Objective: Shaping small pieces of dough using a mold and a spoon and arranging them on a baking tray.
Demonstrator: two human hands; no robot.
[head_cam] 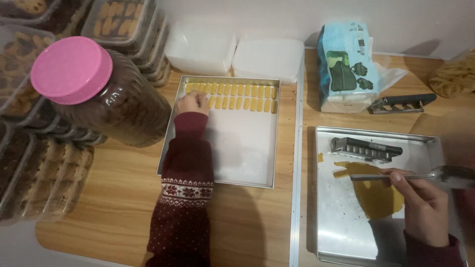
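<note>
Here the left hand (192, 103) lies at the upper left of the baking tray (242, 163) in the middle of the frame, fingers curled down onto the yellow dough strips (237, 96); whether they pinch one cannot be told. The strips stand in two rows along the tray's top edge, each with its long axis running up and down the frame, the rows running left to right. At lower right the right hand (420, 207) grips a thin metal spatula (396, 176), its long axis horizontal, blade pointing left over the flat yellow dough sheet (376, 195) on a second tray (341, 232). A ridged metal cutter (366, 148) lies above the sheet. The spatula's right end is blurred, and this tray is cut off below.
</note>
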